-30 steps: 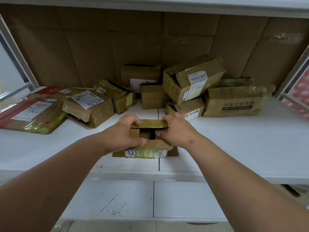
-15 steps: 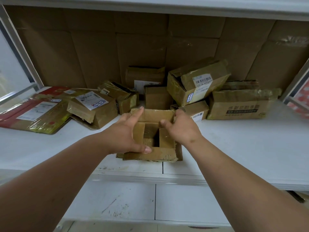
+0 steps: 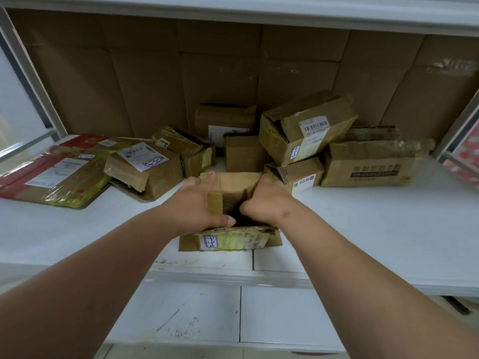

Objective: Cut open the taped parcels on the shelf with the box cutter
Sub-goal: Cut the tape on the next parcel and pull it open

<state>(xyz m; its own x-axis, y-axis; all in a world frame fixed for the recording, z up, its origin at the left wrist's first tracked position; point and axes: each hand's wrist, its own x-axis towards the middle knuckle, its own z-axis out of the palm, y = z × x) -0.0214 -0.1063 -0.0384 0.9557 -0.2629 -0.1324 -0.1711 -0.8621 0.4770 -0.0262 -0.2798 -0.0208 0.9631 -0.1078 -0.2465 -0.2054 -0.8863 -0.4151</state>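
A small brown cardboard parcel (image 3: pixel 230 238) stands near the front edge of the white shelf (image 3: pixel 375 229), its top flaps spread apart and a dark opening showing between them. My left hand (image 3: pixel 197 203) grips the parcel's left side, fingers along the left flap and thumb over the front rim. My right hand (image 3: pixel 264 200) presses on the right flap, fingers curled into the opening. The far flap (image 3: pixel 233 181) stands up behind my hands. The front flap hangs down with a blue-marked label. No box cutter is visible.
Several taped parcels are piled at the back: a labelled one (image 3: pixel 145 172) at left, a tilted one with a barcode (image 3: pixel 308 128), a wide printed one (image 3: pixel 370 164) at right. A flat red package (image 3: pixel 49 177) lies at far left. Cardboard lines the back wall.
The parcel's top flaps have been pulled apart, from nearly closed to spread wide. Both hands moved onto the side flaps and slightly away from me; the front flap now hangs down.
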